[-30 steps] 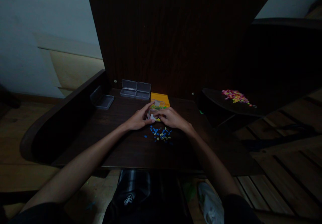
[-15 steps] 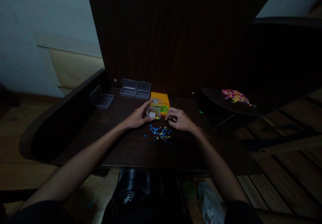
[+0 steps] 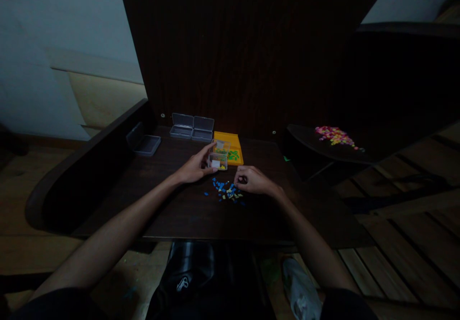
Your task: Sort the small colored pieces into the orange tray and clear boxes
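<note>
My left hand (image 3: 196,165) grips the left side of a small clear plastic box (image 3: 218,162), thumb in front and fingers behind. The box's lid is raised, and a white patch and some yellow bits show inside. A loose pile of small blue and pale yellow pieces (image 3: 223,189) lies on the dark table in front of it. At the pile's right edge, my right hand (image 3: 254,180) is closed in a pinch, fingertips down by the pieces. Whatever is between those fingertips is too small to make out. Behind the clear box stands an opened yellow case (image 3: 235,148) with green pieces in it.
Two joined clear boxes (image 3: 191,128) stand with lids up at the back of the dark table (image 3: 179,214). Another opened clear box (image 3: 146,144) sits at the left, near the raised side panel (image 3: 89,162). Pink and yellow beads (image 3: 338,137) are heaped on a dark surface to the right.
My right hand has moved down and slightly left, from beside the clear box to the pile, and its fingers have drawn together. My left hand keeps holding the box.
</note>
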Demonstrator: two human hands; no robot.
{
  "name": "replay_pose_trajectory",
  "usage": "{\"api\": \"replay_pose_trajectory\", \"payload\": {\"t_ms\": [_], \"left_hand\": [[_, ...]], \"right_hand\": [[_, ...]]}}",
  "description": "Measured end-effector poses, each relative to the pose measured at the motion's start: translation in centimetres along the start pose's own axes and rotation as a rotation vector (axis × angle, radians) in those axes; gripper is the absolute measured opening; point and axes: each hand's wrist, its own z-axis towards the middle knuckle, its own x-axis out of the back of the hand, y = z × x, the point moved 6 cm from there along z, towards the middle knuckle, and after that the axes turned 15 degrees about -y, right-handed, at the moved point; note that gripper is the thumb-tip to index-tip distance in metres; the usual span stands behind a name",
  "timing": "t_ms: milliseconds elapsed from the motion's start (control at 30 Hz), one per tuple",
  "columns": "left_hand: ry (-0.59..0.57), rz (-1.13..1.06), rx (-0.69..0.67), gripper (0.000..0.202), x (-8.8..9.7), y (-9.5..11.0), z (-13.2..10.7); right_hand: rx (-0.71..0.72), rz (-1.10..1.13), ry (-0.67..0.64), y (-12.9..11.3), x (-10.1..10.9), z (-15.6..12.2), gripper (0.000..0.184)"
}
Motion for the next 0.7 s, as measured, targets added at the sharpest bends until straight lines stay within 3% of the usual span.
{"api": "replay_pose_trajectory", "payload": {"t_ms": [367,700], "left_hand": [[-0.003,0.033,0.033,0.089,0.0,0.2,0.0],[-0.005,0.004,0.036,0.089,-0.1,0.5,0.0]], "right_hand": [[-0.013,-0.017,-0.016,-0.2,0.1,0.3,0.009],[0.052,0.144,0.212,-2.3,4.4,-0.1,0.009]]}}
